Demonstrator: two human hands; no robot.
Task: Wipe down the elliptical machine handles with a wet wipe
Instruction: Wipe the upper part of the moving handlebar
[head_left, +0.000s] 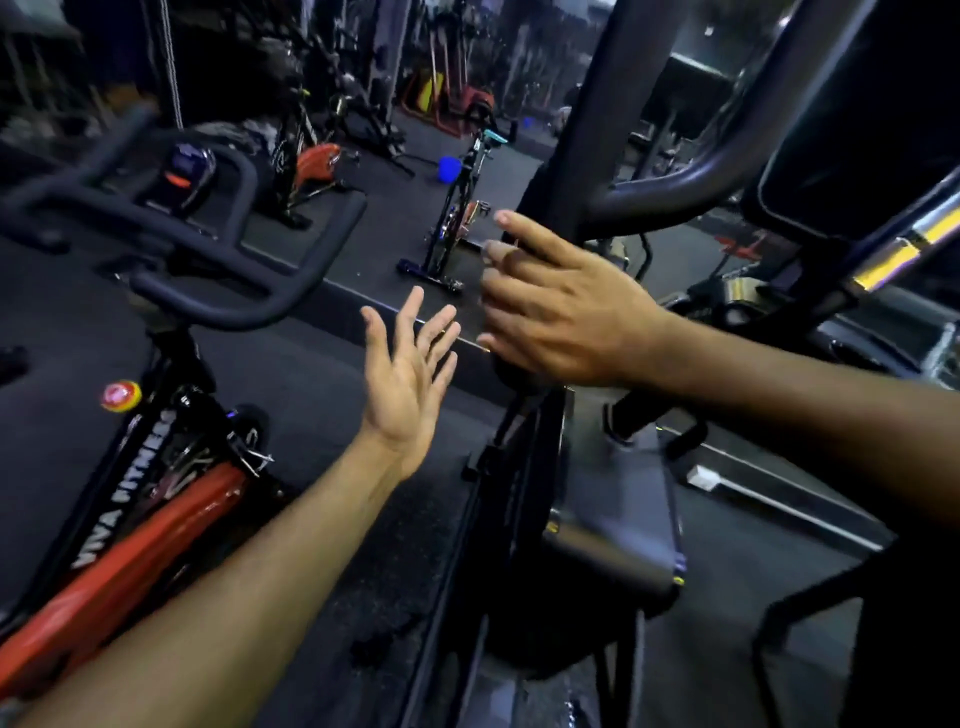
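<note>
The elliptical's dark upright handle (597, 130) rises at about one o'clock from both hands, its long axis running nearly vertical with a slight lean toward the top right, and a curved crossbar (691, 176) branches off it toward three o'clock. The right hand (561, 312) is much the nearer: its fingers are straight and spread, palm down, and the fingertips (506, 218) lie against or just in front of the handle's lower stretch; blur leaves the contact unclear. The left hand (410, 364) sits at about eight o'clock from the right one, palm up, fingers loose and splayed, holding nothing and apart from the handle. No wet wipe shows in either hand or anywhere in view, so the wiping itself looks not yet begun. Judging from this, the right hand would need only to curl round the post and travel along its length, upward toward twelve o'clock. A red spin bike (130, 519) stands at nine o'clock on the gym floor (322, 415).
</note>
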